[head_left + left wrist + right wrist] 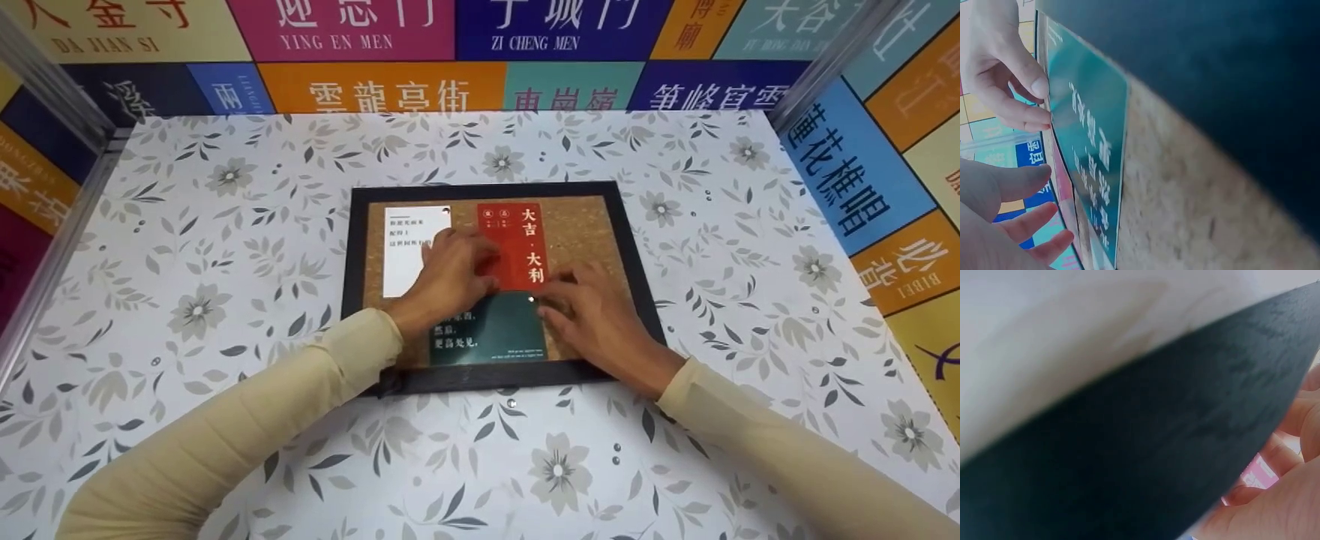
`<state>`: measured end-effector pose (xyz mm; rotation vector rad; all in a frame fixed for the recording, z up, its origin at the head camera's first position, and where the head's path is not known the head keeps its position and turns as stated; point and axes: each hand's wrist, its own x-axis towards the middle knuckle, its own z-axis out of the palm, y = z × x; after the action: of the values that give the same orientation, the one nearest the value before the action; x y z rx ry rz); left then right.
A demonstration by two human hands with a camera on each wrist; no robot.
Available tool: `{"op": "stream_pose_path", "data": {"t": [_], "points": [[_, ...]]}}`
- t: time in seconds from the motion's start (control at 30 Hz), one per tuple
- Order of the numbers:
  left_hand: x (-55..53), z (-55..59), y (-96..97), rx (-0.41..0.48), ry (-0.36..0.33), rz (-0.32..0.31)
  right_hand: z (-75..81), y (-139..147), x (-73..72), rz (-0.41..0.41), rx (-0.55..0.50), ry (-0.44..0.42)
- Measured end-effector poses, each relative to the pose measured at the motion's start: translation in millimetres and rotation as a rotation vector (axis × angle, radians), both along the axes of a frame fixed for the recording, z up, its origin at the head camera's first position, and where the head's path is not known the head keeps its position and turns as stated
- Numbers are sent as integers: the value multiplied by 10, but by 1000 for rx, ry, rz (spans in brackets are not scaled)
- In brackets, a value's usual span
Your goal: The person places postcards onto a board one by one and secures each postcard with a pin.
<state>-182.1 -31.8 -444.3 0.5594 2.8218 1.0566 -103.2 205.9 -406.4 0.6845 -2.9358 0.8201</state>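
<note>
A cork board point(589, 225) in a black frame point(487, 376) carries a white card point(403, 262) with dark lettering, a red card point(514, 259) and a dark green card point(495, 330). My left hand point(448, 274) reaches over the white and red cards. Its thumb and fingers stand apart in the left wrist view, nothing between them. On the board's right side, my right hand point(600, 315) has its thumb and forefinger tips beside a small bright dot point(531, 299), where the red and green cards meet. In the left wrist view these right fingertips point(1040, 87) are slightly apart at the green card's edge.
Flowered white cloth point(225, 225) covers the table around the board. A small shiny round thing point(512, 403) lies just in front of the frame. Behind the table stands a wall of coloured panels point(390, 86) with lettering, and more panels point(847, 172) line the right side.
</note>
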Motion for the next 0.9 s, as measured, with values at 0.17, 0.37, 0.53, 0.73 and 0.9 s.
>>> {"op": "stream_pose_path", "data": {"t": [0.17,0.37,0.53,0.73,0.9], "points": [[31,-16,-8,-6,6,22,2,-2,0,-1,-5,-4],[114,15,-15,-5,10,17,-12,-8,0,-12,14,7],[156,62,-15,-13,13,8,-5,-5,4,-19,25,2],[186,138,-3,-41,-14,9,-2,0,8,-11,21,1],[202,165,-3,-49,-23,9,-1,-11,4,-14,22,-1]]}}
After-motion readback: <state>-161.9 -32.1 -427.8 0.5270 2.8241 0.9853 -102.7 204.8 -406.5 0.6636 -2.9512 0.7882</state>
